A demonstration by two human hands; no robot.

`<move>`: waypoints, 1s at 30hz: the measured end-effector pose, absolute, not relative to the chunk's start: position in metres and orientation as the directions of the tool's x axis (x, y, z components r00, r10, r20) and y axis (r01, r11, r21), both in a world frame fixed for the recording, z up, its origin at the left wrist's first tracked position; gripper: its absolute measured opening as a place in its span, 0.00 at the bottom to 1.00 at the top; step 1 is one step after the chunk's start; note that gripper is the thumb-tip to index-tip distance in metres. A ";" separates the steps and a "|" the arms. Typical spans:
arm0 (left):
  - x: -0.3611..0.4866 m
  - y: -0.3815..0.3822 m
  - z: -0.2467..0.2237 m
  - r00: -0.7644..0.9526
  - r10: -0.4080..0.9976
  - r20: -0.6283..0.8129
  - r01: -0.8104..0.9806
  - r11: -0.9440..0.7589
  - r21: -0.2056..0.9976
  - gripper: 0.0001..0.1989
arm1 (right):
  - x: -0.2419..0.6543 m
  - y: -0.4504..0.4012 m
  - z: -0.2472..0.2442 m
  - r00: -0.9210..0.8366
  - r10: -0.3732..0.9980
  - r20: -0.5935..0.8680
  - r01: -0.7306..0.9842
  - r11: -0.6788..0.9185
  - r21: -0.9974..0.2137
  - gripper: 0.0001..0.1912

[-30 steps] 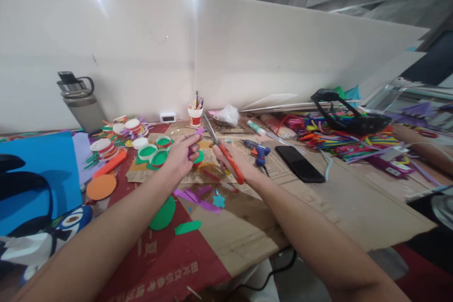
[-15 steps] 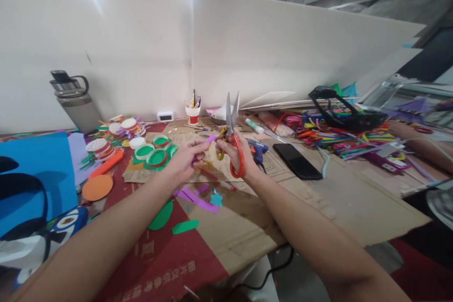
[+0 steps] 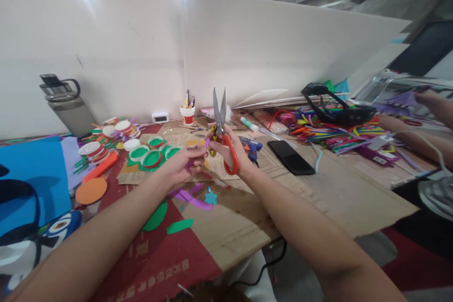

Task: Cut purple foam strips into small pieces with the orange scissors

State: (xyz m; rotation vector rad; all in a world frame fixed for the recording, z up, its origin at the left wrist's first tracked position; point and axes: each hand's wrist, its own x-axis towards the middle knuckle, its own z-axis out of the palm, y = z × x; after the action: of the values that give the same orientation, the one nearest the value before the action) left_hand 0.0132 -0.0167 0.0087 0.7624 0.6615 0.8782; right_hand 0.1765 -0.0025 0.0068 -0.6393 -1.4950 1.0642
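Observation:
My right hand (image 3: 236, 147) is closed around the handles of a pair of scissors (image 3: 220, 115). The silver blades point up and stand apart in a V. An orange handle loop hangs by my palm, and a yellow loop shows at my fingers. Close on its left, my left hand (image 3: 189, 161) pinches a small purple strip (image 3: 207, 142). More purple shows under those fingers, partly hidden. On the cardboard below lie purple strips (image 3: 193, 198), a blue star-like cutout (image 3: 211, 197), a green strip (image 3: 180, 226) and a green disc (image 3: 156, 217).
Green-lined round lids (image 3: 151, 158) sit left of my hands. A glue gun (image 3: 253, 148), phone (image 3: 290, 156) and glue stick (image 3: 248, 124) lie right. Behind stand a pen cup (image 3: 187, 114) and bottle (image 3: 67, 104). Another person's arms (image 3: 414, 134) reach in at far right, near colourful pipe cleaners (image 3: 325, 127).
The whole scene has shifted slightly left in view. Less of the purple strip shows beyond my left fingertips. At the far right, more of the other person's arms has come into view.

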 end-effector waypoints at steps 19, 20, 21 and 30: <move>0.023 -0.008 0.006 0.121 0.981 -0.155 -0.520 0.195 0.832 0.17 | 0.183 0.020 -0.008 -0.019 0.972 0.233 -0.086 0.231 -0.969 0.21; 0.023 -0.008 0.005 0.128 0.982 -0.142 -0.520 0.188 0.833 0.14 | 0.182 0.019 -0.008 -0.021 0.973 0.231 -0.088 0.228 -0.970 0.21; 0.023 -0.008 0.004 0.133 0.983 -0.126 -0.523 0.178 0.833 0.10 | 0.182 0.019 -0.008 -0.023 0.973 0.231 -0.092 0.228 -0.969 0.21; 0.022 -0.008 0.003 0.045 0.990 -0.131 -0.540 0.134 0.831 0.05 | 0.181 0.015 -0.004 -0.015 0.971 0.238 -0.089 0.236 -0.968 0.20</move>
State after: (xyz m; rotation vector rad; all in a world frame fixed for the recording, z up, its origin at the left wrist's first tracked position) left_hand 0.0217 -0.0080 0.0034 0.6887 0.8396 1.3227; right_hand 0.1806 0.0152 -0.0041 -0.9577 -1.2681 1.0895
